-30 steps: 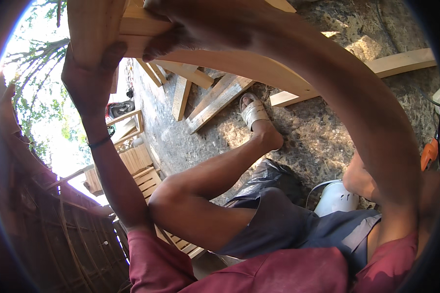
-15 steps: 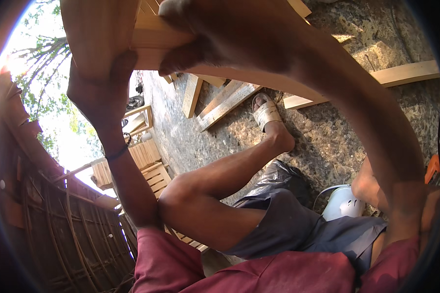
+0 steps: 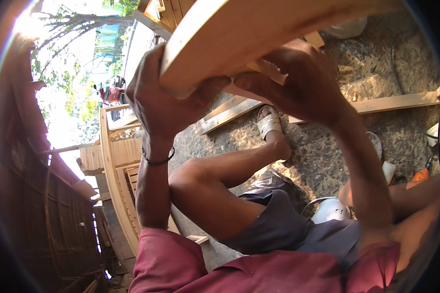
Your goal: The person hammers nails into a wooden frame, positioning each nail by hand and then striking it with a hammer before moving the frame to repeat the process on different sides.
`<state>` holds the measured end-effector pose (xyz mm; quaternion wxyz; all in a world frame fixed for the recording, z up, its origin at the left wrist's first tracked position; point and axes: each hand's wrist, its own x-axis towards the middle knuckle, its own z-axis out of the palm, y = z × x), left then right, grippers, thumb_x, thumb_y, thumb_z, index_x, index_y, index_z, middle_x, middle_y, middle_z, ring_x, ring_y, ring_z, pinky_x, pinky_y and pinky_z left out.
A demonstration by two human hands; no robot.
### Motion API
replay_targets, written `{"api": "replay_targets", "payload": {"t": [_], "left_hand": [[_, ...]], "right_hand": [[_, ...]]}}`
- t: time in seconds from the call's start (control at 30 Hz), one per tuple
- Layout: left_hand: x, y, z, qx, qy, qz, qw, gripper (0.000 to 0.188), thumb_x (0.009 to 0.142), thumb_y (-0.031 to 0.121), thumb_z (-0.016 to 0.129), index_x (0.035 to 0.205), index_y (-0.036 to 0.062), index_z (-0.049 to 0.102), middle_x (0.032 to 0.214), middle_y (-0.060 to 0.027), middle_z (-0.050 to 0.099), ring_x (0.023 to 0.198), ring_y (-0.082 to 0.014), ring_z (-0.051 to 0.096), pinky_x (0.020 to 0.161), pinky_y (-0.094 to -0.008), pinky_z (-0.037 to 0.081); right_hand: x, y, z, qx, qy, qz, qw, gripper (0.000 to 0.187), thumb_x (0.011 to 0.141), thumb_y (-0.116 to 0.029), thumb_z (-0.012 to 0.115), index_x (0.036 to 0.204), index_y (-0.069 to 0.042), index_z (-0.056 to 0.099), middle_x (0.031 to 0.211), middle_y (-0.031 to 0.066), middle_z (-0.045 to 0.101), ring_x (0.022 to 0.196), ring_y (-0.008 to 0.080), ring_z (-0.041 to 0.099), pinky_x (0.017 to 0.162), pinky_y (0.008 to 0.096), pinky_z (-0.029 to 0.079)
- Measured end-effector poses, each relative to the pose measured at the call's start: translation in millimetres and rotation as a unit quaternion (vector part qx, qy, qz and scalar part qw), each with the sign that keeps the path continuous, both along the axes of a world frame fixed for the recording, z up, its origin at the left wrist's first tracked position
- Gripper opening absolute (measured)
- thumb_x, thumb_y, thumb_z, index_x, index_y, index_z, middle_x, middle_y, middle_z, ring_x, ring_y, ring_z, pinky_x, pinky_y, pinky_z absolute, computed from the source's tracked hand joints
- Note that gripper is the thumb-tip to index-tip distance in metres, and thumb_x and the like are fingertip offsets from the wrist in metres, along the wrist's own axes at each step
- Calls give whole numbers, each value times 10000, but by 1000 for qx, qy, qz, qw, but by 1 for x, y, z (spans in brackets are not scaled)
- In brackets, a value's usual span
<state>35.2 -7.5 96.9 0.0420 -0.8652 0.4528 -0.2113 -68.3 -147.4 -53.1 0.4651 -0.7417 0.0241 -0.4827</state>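
A pale wooden board point(image 3: 249, 36) is raised close before me, slanting from the centre toward the upper right. My left hand point(image 3: 164, 100), a dark bracelet on its wrist, is closed around the board's near left end, thumb underneath. Beneath the board my right hand point(image 3: 300, 80) grips with bent fingers, its thumb pointing at the left thumb. Part of a wooden piece shows between the two thumbs; whether it belongs to the same board I cannot tell. The right fingertips are partly hidden by the wood.
Wooden strips point(image 3: 396, 103) lie on the stained ground, one beside my sandalled foot point(image 3: 270, 122). A white container point(image 3: 330, 211) and an orange-handled tool point(image 3: 420, 175) are at the right. Wooden frames point(image 3: 113, 180) stand at the left, near a dark wall point(image 3: 24, 195).
Both hands have moved right and slightly down in the picture, still on the wood. The board now slants up to the right, and the view has turned, showing more of the frames at left.
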Motion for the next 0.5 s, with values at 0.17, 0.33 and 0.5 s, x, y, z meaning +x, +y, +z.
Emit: {"api": "replay_targets", "payload": {"t": [0.17,0.33,0.5], "left_hand": [[-14,14,3,-64,-43,-163,984,724,568,431,975,1070,23,649,869,-130,731,808,-278,736,706,-384,587],[-12,17,5,-67,-12,-206,976,712,576,401,981,1062,19,628,867,-132,726,741,-281,742,662,-371,597],[-13,12,6,-102,4,-230,968,717,575,405,983,1077,32,633,888,-126,725,778,-267,746,675,-368,602]], "right_hand": [[-15,21,11,73,-51,43,995,291,926,-361,698,1114,-140,725,957,177,723,899,374,709,774,469,552],[-24,21,17,134,20,82,987,283,929,-353,701,1111,-139,740,979,149,739,907,360,721,768,446,555],[-28,11,17,71,42,76,994,279,914,-334,735,1094,-121,749,1012,118,747,959,322,721,815,423,548]]}}
